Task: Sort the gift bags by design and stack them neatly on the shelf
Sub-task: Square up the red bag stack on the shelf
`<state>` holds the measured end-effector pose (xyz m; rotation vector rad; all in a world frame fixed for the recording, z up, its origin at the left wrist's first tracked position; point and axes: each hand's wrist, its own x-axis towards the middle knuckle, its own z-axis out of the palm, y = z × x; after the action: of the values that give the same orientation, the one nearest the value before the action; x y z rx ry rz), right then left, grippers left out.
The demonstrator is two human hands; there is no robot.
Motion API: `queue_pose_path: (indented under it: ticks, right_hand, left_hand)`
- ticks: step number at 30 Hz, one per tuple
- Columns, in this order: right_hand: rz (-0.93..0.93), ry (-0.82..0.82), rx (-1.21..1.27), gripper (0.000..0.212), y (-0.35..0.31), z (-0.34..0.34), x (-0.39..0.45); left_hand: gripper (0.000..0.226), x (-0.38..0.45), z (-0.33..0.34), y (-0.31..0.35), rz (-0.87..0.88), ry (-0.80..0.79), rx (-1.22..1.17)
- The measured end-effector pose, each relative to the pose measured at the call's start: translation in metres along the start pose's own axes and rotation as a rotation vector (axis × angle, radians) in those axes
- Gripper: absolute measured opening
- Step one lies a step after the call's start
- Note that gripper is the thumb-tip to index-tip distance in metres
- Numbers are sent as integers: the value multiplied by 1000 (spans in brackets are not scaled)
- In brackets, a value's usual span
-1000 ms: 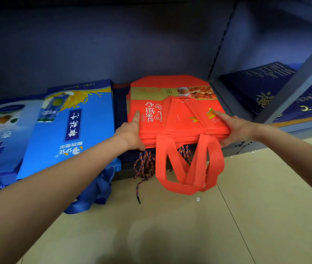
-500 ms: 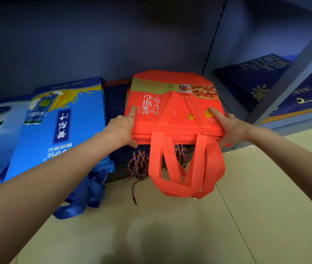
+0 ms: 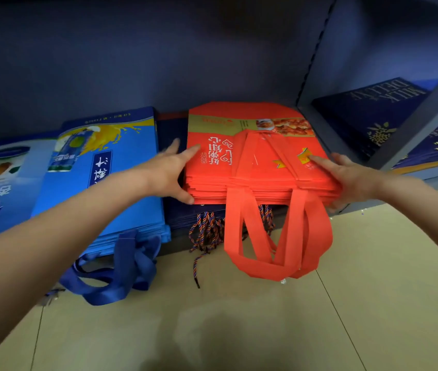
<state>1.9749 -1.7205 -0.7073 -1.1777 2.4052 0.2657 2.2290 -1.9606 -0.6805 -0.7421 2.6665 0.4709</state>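
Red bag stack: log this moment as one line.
stage: squaring stack | left hand: open, against left edge | right hand: open, on right edge | red bag stack: atop dark bags on shelf | handles overhang front

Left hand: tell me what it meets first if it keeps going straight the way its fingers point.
The left hand points toward the shelf's back, along the red bag stack. Probably it grazes that stack's left edge first, then the dark back wall; depth is unclear.

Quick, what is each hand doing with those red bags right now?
Left hand: open, straight fingers against the left side of the red bags.
Right hand: open, fingers flat on the stack's right edge.
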Motion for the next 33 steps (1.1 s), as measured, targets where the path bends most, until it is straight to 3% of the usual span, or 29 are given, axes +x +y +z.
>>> queue_pose_path:
  ticks: [3,5,7,10,12,20,24,29,33]
  right_hand:
    - [-62,-13,-227,120,-3,-3,-8]
    - [-166,-46,-139,113,-6,-6,-11]
    - [-221,-85,124,94,-11,-13,-18]
    - [-207,-154,918,69,-29,-23,-27]
    - [-136,-75,1278,51,-44,-23,-25]
    - [-197,363,1689,31,-69,-63,-18]
    - [13,453,1298,44,-58,-47,-5]
    - [121,492,1341,52,-48,-31,6]
    - [-80,457,544,67,-47,-25,-7]
  left_hand:
    - [91,6,-7,16,179,83,233]
    - [83,13,-3,31,244,38,237]
    - [77,19,0,38,227,27,191]
    - [65,23,-2,38,197,58,177]
    - [61,25,-2,36,190,45,169]
    - [65,33,-8,28,204,-17,-30]
    - [68,33,-10,26,185,-60,-135]
    - [67,31,-7,30,201,-55,2]
    - [65,29,-6,32,216,-30,54]
